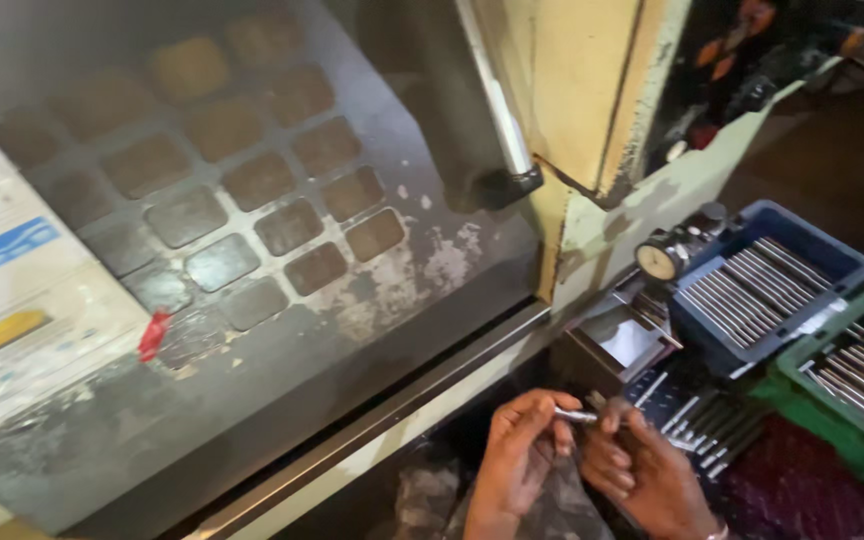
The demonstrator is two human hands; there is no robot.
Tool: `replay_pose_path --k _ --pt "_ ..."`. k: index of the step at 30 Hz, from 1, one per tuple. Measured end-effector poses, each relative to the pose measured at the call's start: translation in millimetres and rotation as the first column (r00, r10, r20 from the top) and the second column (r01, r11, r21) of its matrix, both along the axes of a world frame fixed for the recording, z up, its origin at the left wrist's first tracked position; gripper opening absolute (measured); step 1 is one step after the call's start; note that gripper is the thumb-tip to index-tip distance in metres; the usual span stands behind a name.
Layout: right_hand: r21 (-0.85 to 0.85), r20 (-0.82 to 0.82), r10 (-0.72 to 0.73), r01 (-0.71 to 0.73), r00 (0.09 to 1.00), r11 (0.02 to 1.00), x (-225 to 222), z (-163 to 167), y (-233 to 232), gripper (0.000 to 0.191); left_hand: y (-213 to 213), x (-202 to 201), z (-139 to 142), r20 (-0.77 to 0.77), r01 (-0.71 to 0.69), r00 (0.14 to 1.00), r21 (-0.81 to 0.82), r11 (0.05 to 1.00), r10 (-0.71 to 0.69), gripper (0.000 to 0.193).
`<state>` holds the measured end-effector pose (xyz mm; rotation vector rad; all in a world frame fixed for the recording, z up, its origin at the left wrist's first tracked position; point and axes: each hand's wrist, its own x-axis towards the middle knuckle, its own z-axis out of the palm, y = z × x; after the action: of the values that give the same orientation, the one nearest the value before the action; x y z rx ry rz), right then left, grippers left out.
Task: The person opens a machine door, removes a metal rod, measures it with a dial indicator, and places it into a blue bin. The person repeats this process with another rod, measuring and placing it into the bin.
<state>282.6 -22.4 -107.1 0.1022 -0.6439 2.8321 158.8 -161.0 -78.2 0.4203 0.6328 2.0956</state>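
Two hands meet low in the view at about six o'clock: our left hand [520, 440] and our right hand [642, 470] both pinch a small metal pin [576, 414] between fingertips, fingers curled close around it, the pin lying roughly level between them. At two o'clock from the hands a blue tray [774, 275] holds a row of thin metal rods side by side; at three o'clock a green tray [852, 370] holds more rods, its rim just beside the blue one. More dark rods [702, 425] lie loose just right of our right hand. A round dial gauge [660, 260] stands at the blue tray's left edge. Little open room remains around the hands, hemmed by the trays and a grey machine door [252, 250] with a worn grid window filling the upper left. At nine o'clock a pale panel [2, 290] carries red, blue and yellow rectangular labels. A steel handle bar [497, 100] runs along the door's right edge
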Motion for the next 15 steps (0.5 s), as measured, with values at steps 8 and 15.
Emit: replay_pose_path --k 8,15 --pt "0.633 0.079 -0.426 0.285 0.901 0.72 -71.9 55.8 -22.5 0.041 -18.5 -50.4 26.1 -0.28 -0.419 0.887 -0.155 0.895 0.367 0.028" --pt "0.786 -0.473 -0.653 0.618 0.591 -0.011 -164.4 100.6 -51.8 0.033 -37.0 -129.3 85.6 -0.929 -0.943 -0.057 0.171 0.287 0.367 0.032"
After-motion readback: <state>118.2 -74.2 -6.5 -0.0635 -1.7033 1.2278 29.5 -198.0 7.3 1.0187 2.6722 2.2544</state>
